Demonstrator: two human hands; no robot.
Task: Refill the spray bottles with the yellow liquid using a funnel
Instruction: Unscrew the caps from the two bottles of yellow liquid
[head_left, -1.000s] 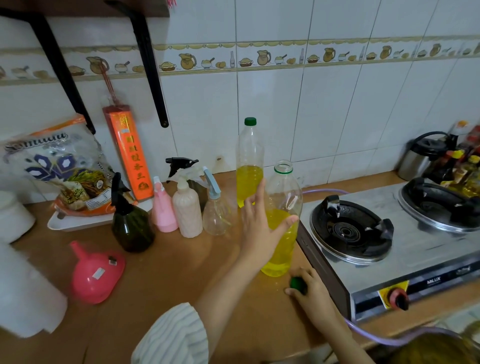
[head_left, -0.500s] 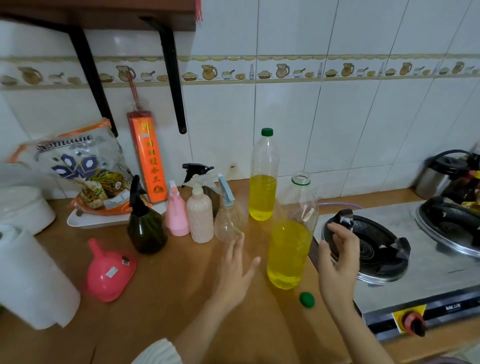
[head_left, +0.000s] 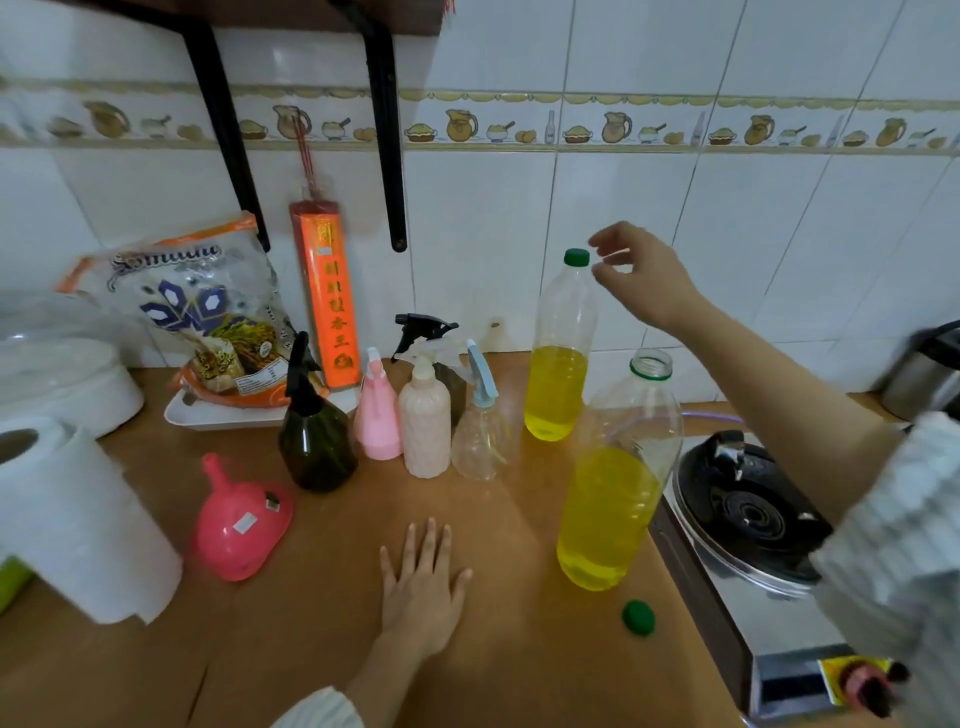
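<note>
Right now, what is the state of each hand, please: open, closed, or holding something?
Left hand: open, lying flat on the counter, holding nothing.
Right hand: open, fingers loosely curved beside the green cap of the rear bottle, not yet touching it.

black sprayer behind the cream bottle: body mostly hidden, only trigger head shows. kettle right of the right hand cut off by the frame edge. stove knob blurred. left of the left hand, paper roll clipped at the edge. bag print unreadable.
</note>
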